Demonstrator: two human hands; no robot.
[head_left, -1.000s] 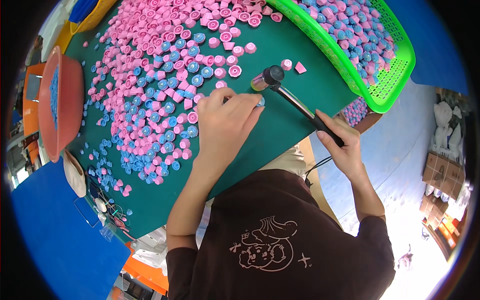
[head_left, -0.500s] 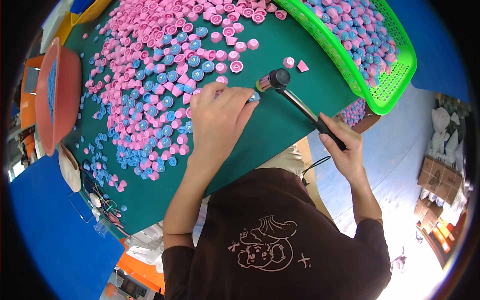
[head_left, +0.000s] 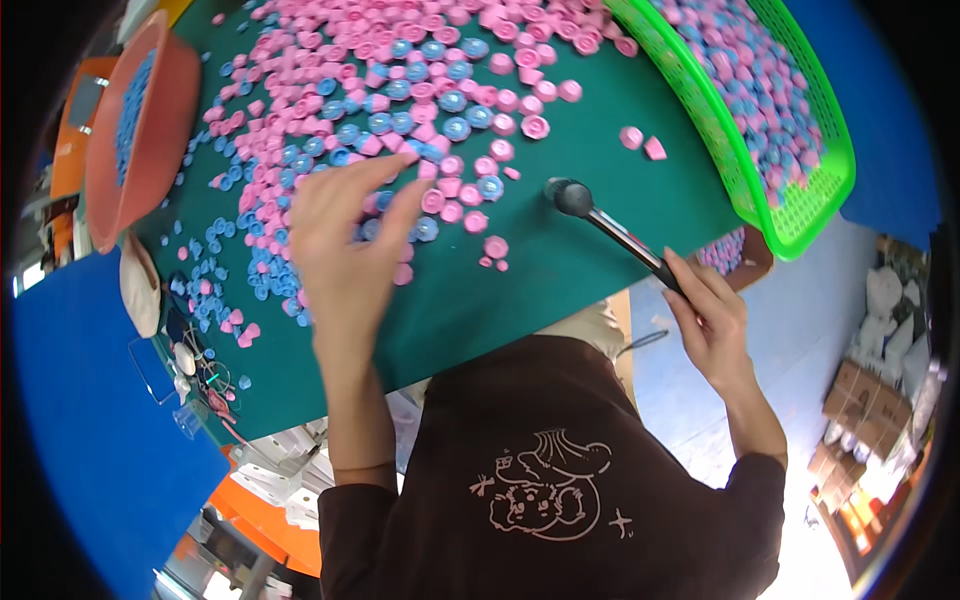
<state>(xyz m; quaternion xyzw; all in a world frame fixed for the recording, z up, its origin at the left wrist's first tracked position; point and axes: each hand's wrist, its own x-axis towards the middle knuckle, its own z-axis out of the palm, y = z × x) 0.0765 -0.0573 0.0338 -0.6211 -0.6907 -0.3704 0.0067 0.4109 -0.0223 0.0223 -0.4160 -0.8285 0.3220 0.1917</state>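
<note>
My left hand (head_left: 345,235) reaches over the spread of small plastic pieces, a little blurred. Its thumb and forefinger are apart, beside a pink cup-shaped piece (head_left: 428,169) with blue parts close by; no piece shows clearly in its grasp. Closed around the black grip of a small mallet (head_left: 622,236) is my right hand (head_left: 715,330). The mallet's round dark head (head_left: 573,198) hovers over or rests on the green tabletop (head_left: 530,285); which of the two I cannot tell. Several joined blue-and-pink pieces lie among the loose pink cups (head_left: 535,127).
At the right stands a green plastic basket (head_left: 765,215) filled with pink and blue pieces. A reddish basin (head_left: 120,210) of blue parts is at the left. Below the table's right edge sits a box (head_left: 755,262) of similar pieces. Cords and small items (head_left: 210,385) lie at the left edge.
My left hand has moved left, away from beside the mallet head, and no longer holds the blue-topped piece. The mallet stays in my right hand. The whole view has shifted somewhat.
</note>
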